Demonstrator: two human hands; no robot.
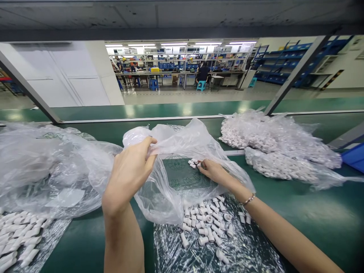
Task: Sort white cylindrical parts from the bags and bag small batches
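My left hand (129,170) is closed on the gathered upper edge of a clear plastic bag (182,142), lifting it so that its mouth gapes toward me. Through that mouth reaches my right hand (214,171), a bracelet at its wrist. Its fingers are bent together at a few small white plastic fittings (193,163) inside the bag; a white piece shows at the fingertips, partly hidden. In front of the bag, many short white tubular fittings (209,220) lie loose on a sheet of shiny clear plastic film (176,254).
Filled clear bags of small white parts (273,136) lie at the right, beside a blue bin (354,157). Another large clear bag (54,170) and a pile of longer white pieces (21,237) are on the left. A shelf (182,19) hangs overhead on slanted posts.
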